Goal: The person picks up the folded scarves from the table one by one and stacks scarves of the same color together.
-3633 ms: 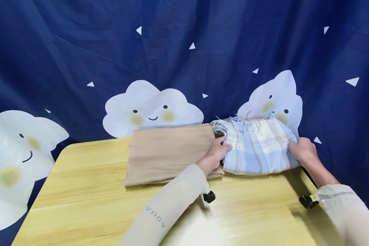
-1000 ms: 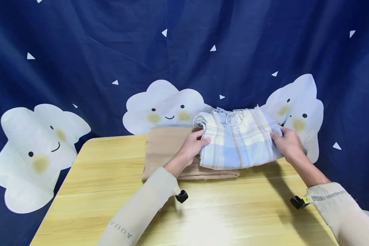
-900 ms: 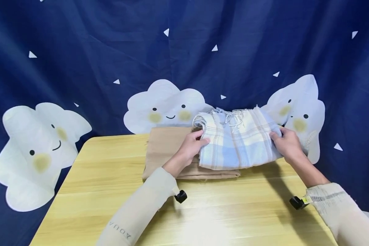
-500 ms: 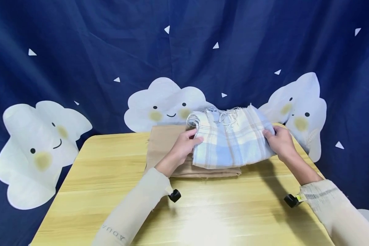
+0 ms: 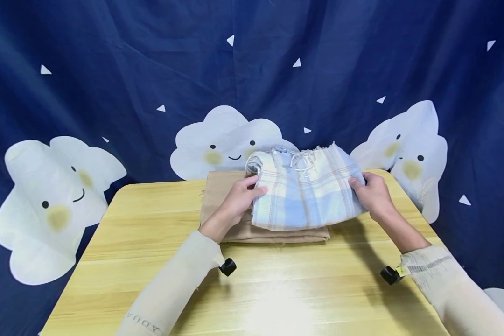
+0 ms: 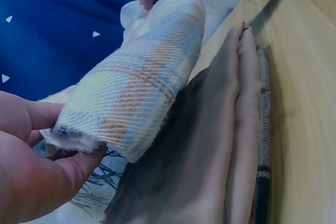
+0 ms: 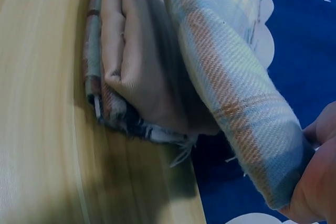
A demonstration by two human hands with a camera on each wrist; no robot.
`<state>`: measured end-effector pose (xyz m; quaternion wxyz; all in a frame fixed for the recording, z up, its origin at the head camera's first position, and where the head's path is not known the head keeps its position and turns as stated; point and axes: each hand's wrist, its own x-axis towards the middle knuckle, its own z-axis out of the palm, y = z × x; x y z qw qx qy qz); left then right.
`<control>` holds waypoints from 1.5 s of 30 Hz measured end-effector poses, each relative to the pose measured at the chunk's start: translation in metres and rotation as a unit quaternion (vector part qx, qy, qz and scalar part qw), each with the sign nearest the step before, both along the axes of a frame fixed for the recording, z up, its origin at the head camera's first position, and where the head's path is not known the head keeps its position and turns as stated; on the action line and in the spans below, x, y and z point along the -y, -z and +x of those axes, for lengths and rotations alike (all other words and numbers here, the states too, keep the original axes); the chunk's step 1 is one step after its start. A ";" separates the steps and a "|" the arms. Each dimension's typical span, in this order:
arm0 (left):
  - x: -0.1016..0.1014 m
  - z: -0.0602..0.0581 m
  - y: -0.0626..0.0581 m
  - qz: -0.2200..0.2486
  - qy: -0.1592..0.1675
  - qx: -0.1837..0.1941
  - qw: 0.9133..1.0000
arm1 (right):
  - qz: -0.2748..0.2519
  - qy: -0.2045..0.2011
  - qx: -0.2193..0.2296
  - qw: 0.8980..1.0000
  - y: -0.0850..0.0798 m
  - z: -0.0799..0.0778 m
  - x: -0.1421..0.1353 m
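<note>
A folded light blue and white plaid scarf (image 5: 304, 198) with fringe along its far edge is held up between both hands. My left hand (image 5: 236, 201) pinches its left edge, thumb on the near face. At the opposite edge my right hand (image 5: 374, 193) grips it the same way. Below the scarf lies a folded tan cloth (image 5: 218, 189), its middle and right part mostly hidden in the head view. Both wrist views show a gap between scarf and tan cloth. Under the tan cloth, the right wrist view shows a darker plaid folded fabric (image 7: 94, 51) with fringe.
The pile sits toward the back of a pale wooden table (image 5: 151, 224) with rounded far corners. A dark blue curtain (image 5: 151, 56) printed with white clouds hangs right behind it. Black wrist cameras (image 5: 228, 267) stick out below both sleeves.
Earlier the scarf was to the right of the tan cloth, gripped at both edges. Both hands have carried it left, over the cloth, and it still drifts left over the last second.
</note>
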<state>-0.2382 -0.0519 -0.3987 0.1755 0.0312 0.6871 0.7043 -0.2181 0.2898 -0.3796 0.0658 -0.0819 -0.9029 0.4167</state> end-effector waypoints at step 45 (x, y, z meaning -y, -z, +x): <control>0.070 0.001 -0.006 -0.034 -0.020 -0.003 0.999 | -0.117 -0.083 -0.004 0.990 0.007 -0.005 0.050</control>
